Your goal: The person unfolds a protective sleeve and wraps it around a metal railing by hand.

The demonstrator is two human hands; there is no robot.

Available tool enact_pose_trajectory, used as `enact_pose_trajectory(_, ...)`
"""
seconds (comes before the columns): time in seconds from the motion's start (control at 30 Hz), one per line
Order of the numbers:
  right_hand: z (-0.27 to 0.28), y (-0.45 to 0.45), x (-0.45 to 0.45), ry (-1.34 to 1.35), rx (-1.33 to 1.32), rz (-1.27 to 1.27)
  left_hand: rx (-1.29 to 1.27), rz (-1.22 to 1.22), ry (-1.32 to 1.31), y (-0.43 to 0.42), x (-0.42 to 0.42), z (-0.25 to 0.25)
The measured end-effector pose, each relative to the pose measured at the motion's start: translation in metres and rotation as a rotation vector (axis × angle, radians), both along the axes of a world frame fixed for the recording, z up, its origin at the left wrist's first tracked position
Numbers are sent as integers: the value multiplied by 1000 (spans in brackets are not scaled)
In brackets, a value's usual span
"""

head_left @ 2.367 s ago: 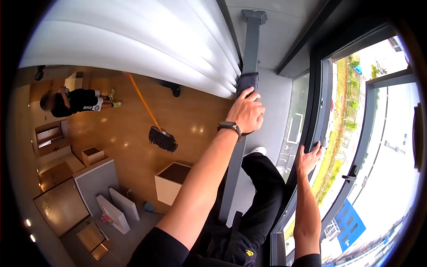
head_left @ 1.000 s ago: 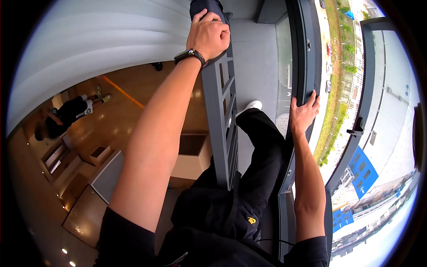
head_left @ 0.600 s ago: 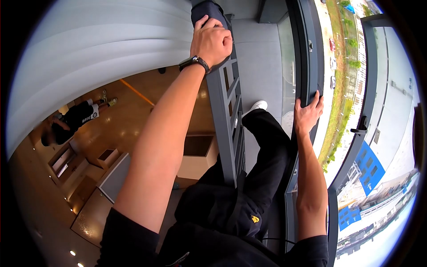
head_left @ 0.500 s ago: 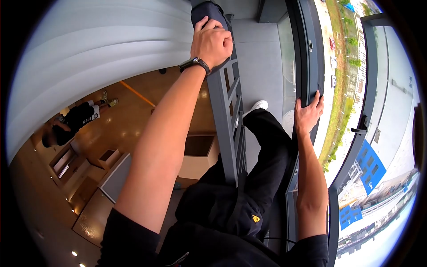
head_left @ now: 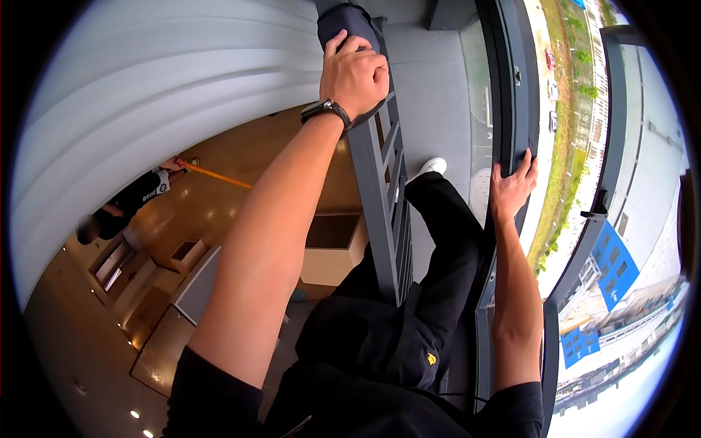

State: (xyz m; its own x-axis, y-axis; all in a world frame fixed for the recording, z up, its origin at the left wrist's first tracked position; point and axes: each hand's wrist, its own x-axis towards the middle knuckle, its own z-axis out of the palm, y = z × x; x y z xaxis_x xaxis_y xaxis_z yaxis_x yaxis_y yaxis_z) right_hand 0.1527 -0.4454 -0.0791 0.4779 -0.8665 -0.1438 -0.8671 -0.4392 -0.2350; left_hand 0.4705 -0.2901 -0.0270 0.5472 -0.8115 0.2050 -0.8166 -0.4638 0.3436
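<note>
My left hand [head_left: 355,77], with a dark watch on its wrist, is closed over a dark navy cloth [head_left: 345,22] that lies over the top of a grey metal railing [head_left: 374,197]. Part of the cloth is hidden under the palm. On the other side, my right hand [head_left: 514,190] grips the edge of the dark window frame [head_left: 509,87], its fingers curled over it. My legs, in black trousers [head_left: 445,226], are between the railing and the window, with one white shoe [head_left: 434,166] on the grey floor.
Beyond the railing lies a lower floor with wooden boxes [head_left: 328,263] and a person in black [head_left: 139,201], whose hand is at an orange strip [head_left: 219,175]. A pale curved wall [head_left: 168,80] rises at upper left. An opened window panel [head_left: 610,146] stands outside at right.
The view has shifted slightly, while both hands keep their holds. Below, the person has reached a hand to the orange strip's end, and that end has changed position.
</note>
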Motion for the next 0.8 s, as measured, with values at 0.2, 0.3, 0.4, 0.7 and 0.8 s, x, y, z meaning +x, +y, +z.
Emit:
enact_pose_trajectory(0.2,1,1,0,-18,36,-15,4,-1,17,-3,10,-2)
enact_pose_trajectory(0.3,-4,0,-4,-16,-3,18,-7,-4,-4,-5,15,-2)
enact_pose_trajectory(0.4,-1,0,-3,-38,2,33,57,-2,-11,-4,24,-5)
enact_pose_trajectory(0.7,-10,-4,-5,-21,-36,63,-53,119,-26,8,-25,9)
enact_pose_trajectory(0.8,-11,-5,-7,-1,-37,67,-32,218,48,39,-89,7)
